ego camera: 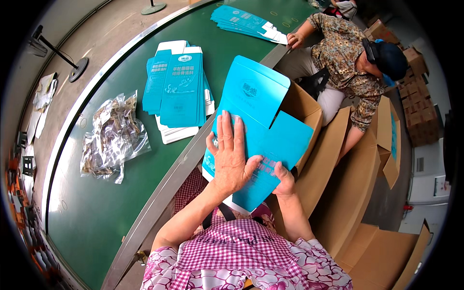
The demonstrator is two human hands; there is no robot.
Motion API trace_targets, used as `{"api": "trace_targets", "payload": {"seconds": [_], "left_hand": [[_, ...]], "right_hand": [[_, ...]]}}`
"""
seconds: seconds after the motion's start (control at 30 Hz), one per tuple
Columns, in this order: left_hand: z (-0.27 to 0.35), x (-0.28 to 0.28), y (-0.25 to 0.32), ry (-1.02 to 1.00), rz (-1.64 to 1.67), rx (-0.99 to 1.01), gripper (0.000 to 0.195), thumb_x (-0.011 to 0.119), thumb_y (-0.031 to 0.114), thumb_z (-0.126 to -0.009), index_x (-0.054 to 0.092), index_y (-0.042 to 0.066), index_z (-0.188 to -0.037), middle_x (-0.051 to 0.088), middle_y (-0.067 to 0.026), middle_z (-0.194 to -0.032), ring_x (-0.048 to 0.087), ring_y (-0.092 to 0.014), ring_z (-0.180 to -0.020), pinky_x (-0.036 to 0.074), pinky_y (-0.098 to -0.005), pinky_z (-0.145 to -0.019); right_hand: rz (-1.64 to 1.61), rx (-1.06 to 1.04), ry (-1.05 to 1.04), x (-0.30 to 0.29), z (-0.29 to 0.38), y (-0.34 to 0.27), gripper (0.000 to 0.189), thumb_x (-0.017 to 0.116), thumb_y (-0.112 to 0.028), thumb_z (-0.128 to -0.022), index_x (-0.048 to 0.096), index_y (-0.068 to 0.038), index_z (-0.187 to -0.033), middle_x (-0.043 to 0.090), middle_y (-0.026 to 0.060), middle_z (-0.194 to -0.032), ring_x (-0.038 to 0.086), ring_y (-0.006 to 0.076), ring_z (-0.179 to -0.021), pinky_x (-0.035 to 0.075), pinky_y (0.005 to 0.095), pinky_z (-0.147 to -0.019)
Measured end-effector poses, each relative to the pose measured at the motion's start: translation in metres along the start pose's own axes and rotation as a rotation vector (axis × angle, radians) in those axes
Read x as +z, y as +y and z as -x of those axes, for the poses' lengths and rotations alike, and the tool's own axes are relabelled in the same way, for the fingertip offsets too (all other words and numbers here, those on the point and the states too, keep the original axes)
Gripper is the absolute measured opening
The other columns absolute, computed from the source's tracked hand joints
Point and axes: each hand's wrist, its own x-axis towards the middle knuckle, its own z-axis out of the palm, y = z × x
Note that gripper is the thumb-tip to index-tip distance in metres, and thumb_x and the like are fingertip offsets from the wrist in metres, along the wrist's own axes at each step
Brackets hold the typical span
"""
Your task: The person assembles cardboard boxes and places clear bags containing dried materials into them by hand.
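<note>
A blue printed folding carton (253, 108) is in front of my body, with its lid flap raised at the far end. My left hand (228, 156) lies over the carton with its fingers spread against the printed panel. At the carton's near right side my right hand (284, 179) grips the edge, thumb on top and the other fingers hidden beneath. Beyond my left hand, a stack of flat blue cartons (181, 90) lies on the green table. Clear plastic bags of dried brown food (114, 134) rest on the table to the left.
The green conveyor-like table (108, 217) has a metal edge rail (156, 197). Open cardboard boxes (348, 188) stand to my right. Across from them sits another person (337, 54), one hand by a second carton stack (246, 23) and the other arm reaching into a box.
</note>
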Motion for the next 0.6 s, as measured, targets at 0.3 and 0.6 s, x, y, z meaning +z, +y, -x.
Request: {"api": "trace_targets", "payload": {"seconds": [0.3, 0.6], "left_hand": [[0.030, 0.010, 0.020, -0.187, -0.088, 0.204, 0.080, 0.043, 0.056, -0.096, 0.035, 0.000, -0.152, 0.029, -0.0205, -0.161, 0.020, -0.036, -0.152, 0.001, -0.0607, -0.119], [-0.052, -0.022, -0.020, -0.072, 0.365, -0.318, 0.075, 0.049, 0.041, -0.099, 0.024, -0.002, -0.155, 0.023, -0.0284, -0.160, 0.024, -0.043, -0.148, 0.024, -0.0491, -0.119]], "right_hand": [[-0.119, -0.115, 0.037, 0.011, -0.006, -0.007, 0.082, 0.047, -0.057, -0.100, 0.027, 0.003, -0.152, 0.036, 0.0197, -0.156, 0.038, 0.0345, -0.144, 0.034, 0.0494, -0.117], [-0.204, -0.035, 0.008, 0.020, 0.017, 0.016, 0.078, 0.056, -0.050, -0.099, 0.028, -0.001, -0.153, 0.045, 0.0165, -0.149, 0.048, 0.0337, -0.134, 0.042, 0.0504, -0.110]]}}
